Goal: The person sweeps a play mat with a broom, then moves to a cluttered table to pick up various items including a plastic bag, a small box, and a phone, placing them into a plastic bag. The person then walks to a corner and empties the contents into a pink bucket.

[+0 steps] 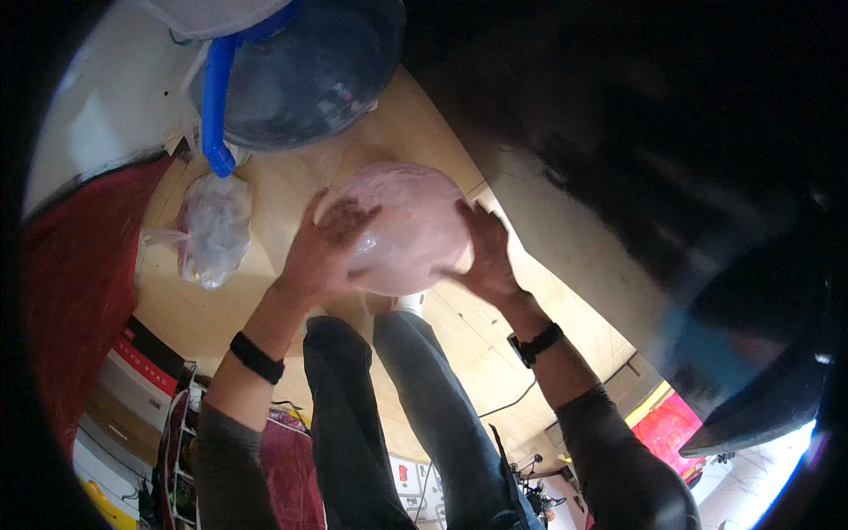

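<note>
Between my two hands is a pink, rounded, glossy thing [415,230], see-through in places, like a plastic bowl or a filled bag; its exact kind I cannot make out. My left hand [331,243] grips its left side, fingers curved over the edge. On the opposite side my right hand [486,252] holds it with the thumb low and the fingers higher up. Both hands are slightly smeared by motion. To the left, a knotted clear plastic bag [215,231] with pale contents lies on the wooden floor [283,208].
A large clear domed container [300,88] stands at the back, with a blue curved tube or handle [218,110] beside it. Red cloth [88,283] hangs at the left above stacked boxes [132,380]. A dark surface [618,203] fills the right. My legs [415,380] are below.
</note>
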{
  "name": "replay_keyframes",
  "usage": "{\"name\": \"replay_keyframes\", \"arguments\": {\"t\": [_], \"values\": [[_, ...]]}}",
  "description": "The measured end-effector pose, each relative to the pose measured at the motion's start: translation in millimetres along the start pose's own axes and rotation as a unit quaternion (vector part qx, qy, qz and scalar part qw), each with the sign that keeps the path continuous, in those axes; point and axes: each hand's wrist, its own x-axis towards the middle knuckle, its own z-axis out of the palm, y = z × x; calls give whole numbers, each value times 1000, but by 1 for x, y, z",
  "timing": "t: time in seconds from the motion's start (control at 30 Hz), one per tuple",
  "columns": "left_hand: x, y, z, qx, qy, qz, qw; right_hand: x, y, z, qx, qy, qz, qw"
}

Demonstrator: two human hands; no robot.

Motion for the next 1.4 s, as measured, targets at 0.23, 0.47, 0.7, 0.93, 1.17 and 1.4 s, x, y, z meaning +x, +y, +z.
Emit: {"name": "replay_keyframes", "arguments": {"t": [0.23,0.47,0.7,0.93,1.17,1.4], "values": [[-67,12,27,75,-156,102,980,-47,-16,43,-96,-83,-129,984],[-95,0,87,42,-68,123,989,-61,-2,87,-86,82,-138,983],[-119,23,98,65,0,19,998,-82,-19,106,-9,126,-13,992],[-130,13,139,69,23,-253,965,-60,-25,127,53,-108,190,974],[-100,-21,139,-141,15,-328,934,-31,-82,18,19,-455,36,890],[-56,38,59,-175,54,-169,968,70,-74,93,-65,-212,139,965]]}}
